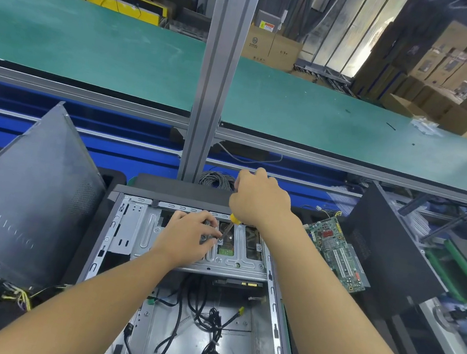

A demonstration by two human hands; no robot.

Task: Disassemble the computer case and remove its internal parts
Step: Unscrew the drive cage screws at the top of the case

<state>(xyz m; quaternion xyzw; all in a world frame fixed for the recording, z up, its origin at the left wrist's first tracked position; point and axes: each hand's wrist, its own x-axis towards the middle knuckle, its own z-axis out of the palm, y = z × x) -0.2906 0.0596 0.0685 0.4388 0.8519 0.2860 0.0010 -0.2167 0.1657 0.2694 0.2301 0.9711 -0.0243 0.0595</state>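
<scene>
Setting: factory floor, an electronics teardown station on a production line.

Evidence:
- A long green conveyor belt (96,42) runs from 9 to 3 o'clock beyond the bench, edged by an aluminium rail (89,94).
- A grey aluminium post (218,72) rises at 12 o'clock.
- Stacked cardboard boxes (445,70) stand at 2 o'clock.
- An opened computer case (271,314) lies at 6 o'clock, with loose cables (209,315) inside.
- A detached side panel (27,195) leans at 9 o'clock.
- A bare circuit board (337,254) lies at 3 o'clock, beside a second black case (387,254).
- A coil of cable (217,179) sits at the post's foot.
</scene>
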